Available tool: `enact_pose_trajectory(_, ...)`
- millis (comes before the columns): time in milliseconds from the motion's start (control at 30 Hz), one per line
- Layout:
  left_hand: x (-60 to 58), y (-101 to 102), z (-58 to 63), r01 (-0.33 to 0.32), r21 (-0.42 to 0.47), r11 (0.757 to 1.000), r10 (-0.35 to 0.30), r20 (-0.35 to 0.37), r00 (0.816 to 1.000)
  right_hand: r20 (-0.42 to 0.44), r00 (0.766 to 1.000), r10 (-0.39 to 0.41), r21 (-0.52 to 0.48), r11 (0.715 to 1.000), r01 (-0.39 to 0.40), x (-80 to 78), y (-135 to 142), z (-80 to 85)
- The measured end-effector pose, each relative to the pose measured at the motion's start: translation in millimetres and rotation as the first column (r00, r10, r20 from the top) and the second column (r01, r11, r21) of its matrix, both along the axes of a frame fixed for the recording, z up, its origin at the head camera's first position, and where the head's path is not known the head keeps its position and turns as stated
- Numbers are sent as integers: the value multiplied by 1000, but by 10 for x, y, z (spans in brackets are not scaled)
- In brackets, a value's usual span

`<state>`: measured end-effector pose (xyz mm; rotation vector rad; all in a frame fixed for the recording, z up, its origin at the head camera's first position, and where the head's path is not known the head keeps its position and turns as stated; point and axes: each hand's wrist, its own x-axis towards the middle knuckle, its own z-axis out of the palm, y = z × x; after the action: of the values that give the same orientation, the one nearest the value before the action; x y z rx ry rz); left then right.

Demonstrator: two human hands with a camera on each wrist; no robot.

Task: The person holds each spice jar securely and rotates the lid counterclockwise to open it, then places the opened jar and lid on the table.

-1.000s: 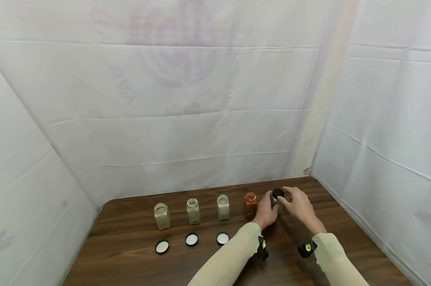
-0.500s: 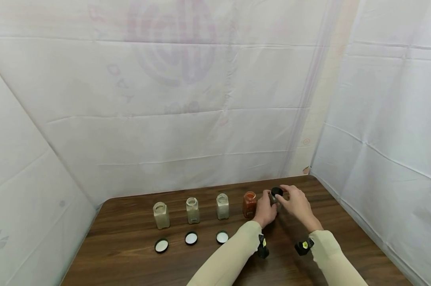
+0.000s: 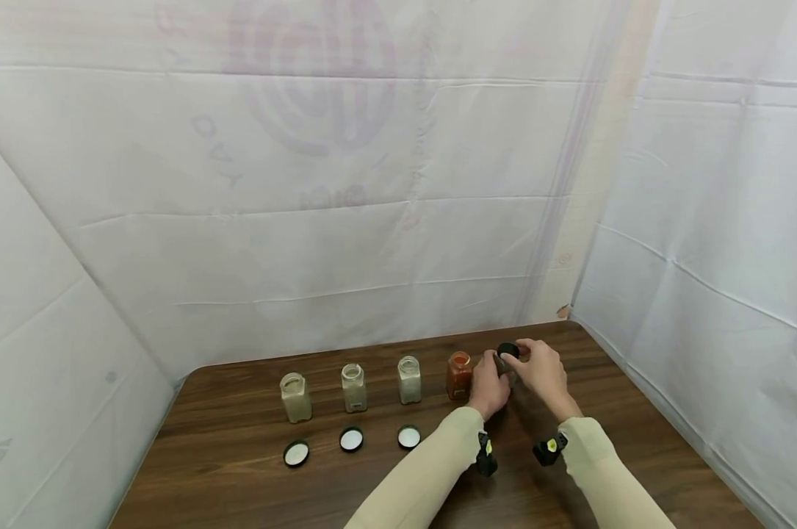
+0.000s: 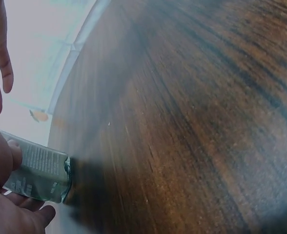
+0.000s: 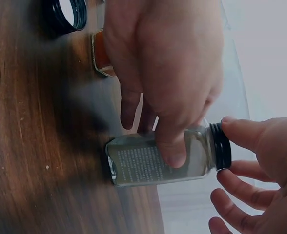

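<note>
My left hand grips a clear glass spice jar around its body, thumb across the printed label. A black screw lid sits on the jar's neck. Thumb and fingers of my right hand pinch that lid from the right side. In the left wrist view the jar shows only in part, at the left edge. Just left of my left hand stands an uncapped jar of red-orange spice.
Three uncapped jars of pale contents, a left one, a middle one and a right one, stand in a row on the wooden table. Black lids lie before them, white insides up. White sheeting walls the table.
My right hand and wrist have shifted a little left, turning at the lid. My left hand keeps its hold on the jar. The head view has moved slightly.
</note>
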<state>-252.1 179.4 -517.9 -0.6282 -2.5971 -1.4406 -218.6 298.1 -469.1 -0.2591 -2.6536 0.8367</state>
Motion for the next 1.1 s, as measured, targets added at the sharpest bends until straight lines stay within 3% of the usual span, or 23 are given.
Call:
enact_pose_trajectory(633, -43, 14, -25, 8, -32, 999, -6, 57, 998, -13, 1000, -6, -14, 1000, 6, -34, -41, -15)
enact_pose_trajectory(1100, -24, -21, 24, 24, -75, 997, -23, 15, 1000, -31, 1000, 7, 73, 997, -5, -37, -96, -12)
